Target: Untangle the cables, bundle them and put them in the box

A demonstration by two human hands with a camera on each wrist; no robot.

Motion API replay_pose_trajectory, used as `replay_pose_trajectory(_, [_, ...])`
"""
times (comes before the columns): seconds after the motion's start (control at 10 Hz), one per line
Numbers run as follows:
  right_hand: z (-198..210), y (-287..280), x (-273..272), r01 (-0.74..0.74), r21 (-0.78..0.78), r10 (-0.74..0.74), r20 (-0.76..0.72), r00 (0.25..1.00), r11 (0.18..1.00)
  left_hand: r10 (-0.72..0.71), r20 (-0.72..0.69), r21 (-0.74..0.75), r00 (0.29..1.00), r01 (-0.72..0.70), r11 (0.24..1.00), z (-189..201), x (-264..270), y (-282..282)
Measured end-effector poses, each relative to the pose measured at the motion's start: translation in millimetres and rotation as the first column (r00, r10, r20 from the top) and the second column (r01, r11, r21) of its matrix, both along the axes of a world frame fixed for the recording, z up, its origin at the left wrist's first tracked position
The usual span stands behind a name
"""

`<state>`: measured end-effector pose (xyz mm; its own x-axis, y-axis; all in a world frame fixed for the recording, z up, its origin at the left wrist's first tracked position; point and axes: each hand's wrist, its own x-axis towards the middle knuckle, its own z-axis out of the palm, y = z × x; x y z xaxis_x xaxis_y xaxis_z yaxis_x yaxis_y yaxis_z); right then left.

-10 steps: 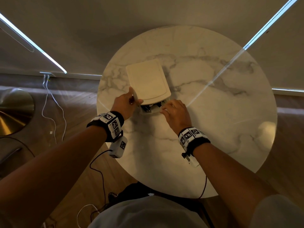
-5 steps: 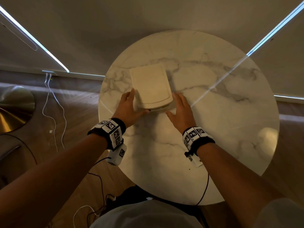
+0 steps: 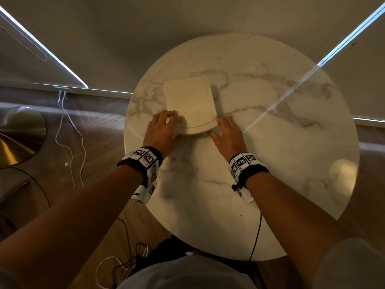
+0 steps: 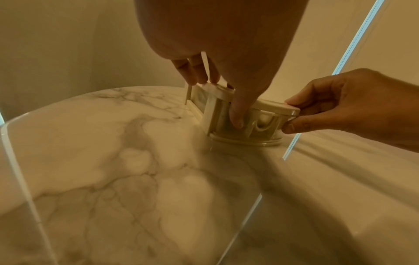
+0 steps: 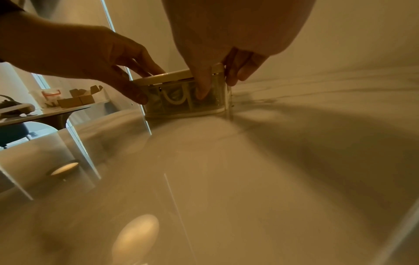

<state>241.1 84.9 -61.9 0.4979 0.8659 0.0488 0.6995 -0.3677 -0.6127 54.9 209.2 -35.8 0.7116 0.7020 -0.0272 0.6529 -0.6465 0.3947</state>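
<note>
The left hand (image 3: pixel 161 130) grips the near left corner of the box (image 3: pixel 190 107), fingers (image 4: pixel 195 71) curled over the lid's edge and thumb (image 4: pixel 237 114) pressed against the see-through side wall. The right hand (image 3: pixel 227 132) grips the near right corner the same way, with fingers (image 5: pixel 240 70) bent over the lid rim and the thumb (image 5: pixel 202 86) down on the front wall. Both hands are closed on the box, not spread.

The box stands on the round marble table (image 3: pixel 270 163), toward the far left part of the top, with its cream lid (image 3: pixel 189 101) lying flat on it. Through the clear front wall a looped white cable (image 5: pixel 173 100) shows inside, among darker contents that are too dim to make out.

Each wrist carries a black band with black-and-white markers (image 3: pixel 145 158). On the wooden floor to the left, thin white cords (image 3: pixel 70 130) trail down from a wall socket, beside a brass-coloured round base (image 3: pixel 18 138). In the right wrist view another table with cardboard boxes (image 5: pixel 77 100) stands in the background.
</note>
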Motion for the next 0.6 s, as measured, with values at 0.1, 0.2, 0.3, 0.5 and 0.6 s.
replay_pose_trajectory(0.1, [0,3,3,0.005,-0.011,-0.005,0.017,1.0,1.0,0.005,0.009,0.018,1.0,-0.005,1.0,-2,2,3])
replay_pose_trajectory(0.2, [4,6,8,-0.015,-0.023,0.016,0.023,1.0,1.0,0.006,0.01,0.02,1.0,-0.006,1.0,-1,3,4])
replay_pose_trajectory(0.3, [6,5,13,-0.059,-0.034,0.06,0.035,0.998,0.998,0.002,0.012,0.02,1.0,-0.002,1.0,2,3,3])
replay_pose_trajectory(0.5, [19,-12,16,-0.152,-0.158,0.159,0.029,0.987,0.976,-0.008,-0.076,-0.036,0.997,0.005,0.999,14,2,-5])
replay_pose_trajectory(0.6, [29,-24,20,-0.16,-0.195,0.164,0.007,0.986,0.968,-0.003,-0.073,-0.058,0.997,-0.001,0.998,22,2,-12])
